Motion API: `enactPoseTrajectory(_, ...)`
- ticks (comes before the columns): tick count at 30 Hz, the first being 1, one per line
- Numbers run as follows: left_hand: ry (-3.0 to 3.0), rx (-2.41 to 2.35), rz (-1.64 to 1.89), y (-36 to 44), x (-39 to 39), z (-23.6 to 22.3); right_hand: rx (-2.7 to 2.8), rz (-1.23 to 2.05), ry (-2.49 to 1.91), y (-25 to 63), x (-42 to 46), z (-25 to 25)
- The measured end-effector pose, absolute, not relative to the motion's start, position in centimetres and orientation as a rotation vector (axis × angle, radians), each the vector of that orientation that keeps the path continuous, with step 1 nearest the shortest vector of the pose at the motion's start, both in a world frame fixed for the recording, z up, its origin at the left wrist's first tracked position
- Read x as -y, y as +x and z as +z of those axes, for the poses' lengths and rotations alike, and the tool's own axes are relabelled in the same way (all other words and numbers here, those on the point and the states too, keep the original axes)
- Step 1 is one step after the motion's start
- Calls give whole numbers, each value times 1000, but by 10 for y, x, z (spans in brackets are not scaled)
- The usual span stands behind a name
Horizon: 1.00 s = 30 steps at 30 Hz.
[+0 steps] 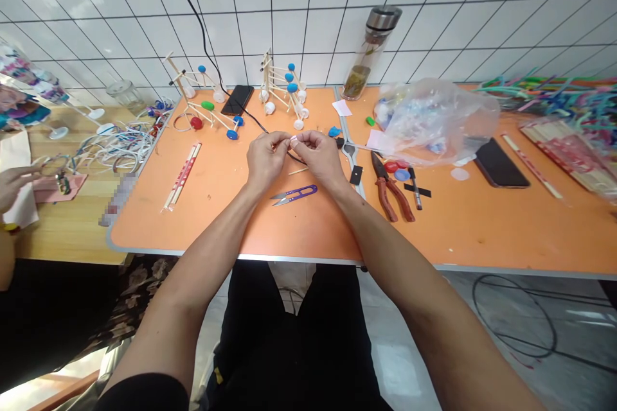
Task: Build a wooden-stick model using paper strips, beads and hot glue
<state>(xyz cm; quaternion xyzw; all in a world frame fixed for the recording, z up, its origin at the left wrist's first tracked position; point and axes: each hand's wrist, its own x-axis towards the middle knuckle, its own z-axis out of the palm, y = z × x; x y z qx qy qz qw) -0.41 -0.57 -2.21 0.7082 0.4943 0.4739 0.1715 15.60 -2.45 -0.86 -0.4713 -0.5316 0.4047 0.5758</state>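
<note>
Orange folding table (226,205), white tile wall (289,6) behind. Left hand (263,159), right hand (319,157): fingertips (292,139) pinched narrow on tiny white piece (294,140), 12 o'clock of purple-handled steel thread snips (294,195). Slack pinch could drop it.

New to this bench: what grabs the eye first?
At the middle of the orange table, the left hand and right hand pinch a small pale piece. Behind them stand a stick model and a second stick model, both with coloured caps. To the right sits a bulging clear plastic bag.
</note>
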Motion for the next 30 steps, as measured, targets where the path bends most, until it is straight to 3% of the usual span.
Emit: enactPoseTrajectory(30, 2155, -1366, 1457, -8, 5, -28, 1294, 956, -1007, 159, 22, -19)
